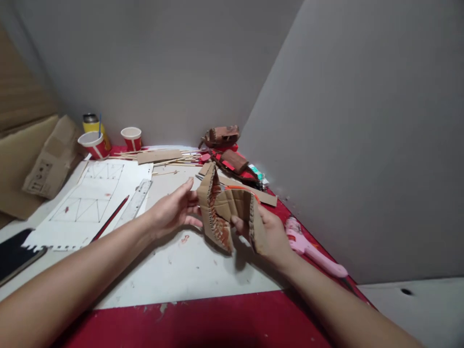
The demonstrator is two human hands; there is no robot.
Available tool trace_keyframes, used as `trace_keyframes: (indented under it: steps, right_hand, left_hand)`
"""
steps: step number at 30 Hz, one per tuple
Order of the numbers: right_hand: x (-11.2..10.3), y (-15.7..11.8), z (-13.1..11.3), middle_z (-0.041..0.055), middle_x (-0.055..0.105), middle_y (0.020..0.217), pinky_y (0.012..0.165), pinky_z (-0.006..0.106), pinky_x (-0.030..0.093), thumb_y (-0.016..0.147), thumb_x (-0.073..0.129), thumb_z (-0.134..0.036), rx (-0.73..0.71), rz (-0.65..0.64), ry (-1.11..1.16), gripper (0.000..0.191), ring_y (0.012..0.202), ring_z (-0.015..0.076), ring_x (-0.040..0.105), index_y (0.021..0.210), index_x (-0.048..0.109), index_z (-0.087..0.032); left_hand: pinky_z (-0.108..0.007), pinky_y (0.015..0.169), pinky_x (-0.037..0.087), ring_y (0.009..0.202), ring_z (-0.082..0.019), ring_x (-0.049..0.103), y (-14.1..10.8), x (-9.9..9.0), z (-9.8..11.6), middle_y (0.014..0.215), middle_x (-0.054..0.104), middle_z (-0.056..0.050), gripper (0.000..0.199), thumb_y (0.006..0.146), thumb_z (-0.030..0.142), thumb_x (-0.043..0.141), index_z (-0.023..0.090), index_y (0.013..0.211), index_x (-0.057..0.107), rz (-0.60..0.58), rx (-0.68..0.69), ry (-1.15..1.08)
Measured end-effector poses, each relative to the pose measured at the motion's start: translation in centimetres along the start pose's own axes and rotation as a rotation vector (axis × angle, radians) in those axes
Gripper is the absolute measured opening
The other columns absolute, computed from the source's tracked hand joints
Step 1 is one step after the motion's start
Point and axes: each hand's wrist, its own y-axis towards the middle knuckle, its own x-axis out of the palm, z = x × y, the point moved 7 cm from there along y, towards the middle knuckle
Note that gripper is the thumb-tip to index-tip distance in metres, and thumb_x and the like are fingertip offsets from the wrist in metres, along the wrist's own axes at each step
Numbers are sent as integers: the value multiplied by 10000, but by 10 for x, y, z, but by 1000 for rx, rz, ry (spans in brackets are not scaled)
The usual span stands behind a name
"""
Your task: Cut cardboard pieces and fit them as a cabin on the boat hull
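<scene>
One right hand (270,236) is doing the holding: its thumb is reaching inside the bent cardboard piece (234,203) while the fingers are wrapping the outside, so the grip is clamping on the right-hand wall. The left hand (177,207) is waiting at the opposite wall with its fingers spreading apart, not closing on anything; whether the fingertips are touching the card I cannot tell. The piece itself is hanging between the two hands, raised over the white work surface (217,275).

It is looking light to me — stiff along the corrugated walls, likely weaker at the creases, and unlikely to be slippery. Its left wall is showing a ragged, rust-stained inner edge that could be crushing easily under a hard pinch, so the flat outer faces are offering the safer hold.

Just beyond, orange-handled scissors (237,187) and a cardboard strip (267,197) are lying behind the piece, and a pink glue gun (313,251) is resting beside the right forearm. Farther back, two brown models (237,162) are sitting near thin wooden sticks (166,173). Over on the left, a ruler (135,205) and a dark red pencil (110,218) are lying by a drawn sheet (78,193) — two paper cups (132,141) are standing past it.
</scene>
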Motion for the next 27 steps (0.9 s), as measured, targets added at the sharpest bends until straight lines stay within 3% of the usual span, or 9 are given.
trace_keyframes:
  steps: [4, 9, 14, 20, 27]
  right_hand:
    - [7, 0, 0, 15, 672, 760, 581, 277, 519, 748, 774, -348, 12, 9, 100, 232, 634, 163, 600, 838, 615, -205]
    - [9, 0, -5, 17, 660, 797, 660, 294, 504, 718, 752, -262, -42, 26, 61, 206, 732, 179, 594, 809, 579, -199]
    - [9, -1, -14, -2, 598, 721, 641, 293, 474, 715, 694, -215, -78, 8, -38, 182, 715, 181, 565, 763, 520, -206]
    - [10, -2, -17, 14, 642, 783, 656, 303, 488, 739, 706, -244, -60, -6, 43, 184, 711, 174, 571, 834, 555, -203]
    - [12, -3, -21, 1, 625, 743, 570, 272, 479, 735, 753, -296, -110, 3, 60, 211, 646, 152, 541, 801, 576, -203]
  left_hand:
    - [-360, 888, 493, 1123, -258, 584, -4, 16, -12, 1293, 638, -122, 516, 944, 596, 438, 238, 1274, 606, 20, 48, 40]
    - [-412, 981, 454, 1259, -283, 522, -7, 29, -22, 1406, 578, -54, 469, 957, 572, 437, 332, 1348, 534, 72, 92, 77]
    - [-398, 974, 464, 1255, -272, 519, -10, 31, -19, 1409, 568, -42, 437, 965, 552, 445, 314, 1317, 549, 114, 146, 119]
    - [-408, 1011, 449, 1280, -266, 496, -10, 30, -20, 1441, 533, -38, 427, 970, 525, 451, 323, 1339, 530, 135, 160, 135]
    - [-425, 1050, 426, 1259, -280, 519, -9, 30, -17, 1313, 623, -79, 445, 968, 525, 454, 261, 1308, 563, 157, 249, 153]
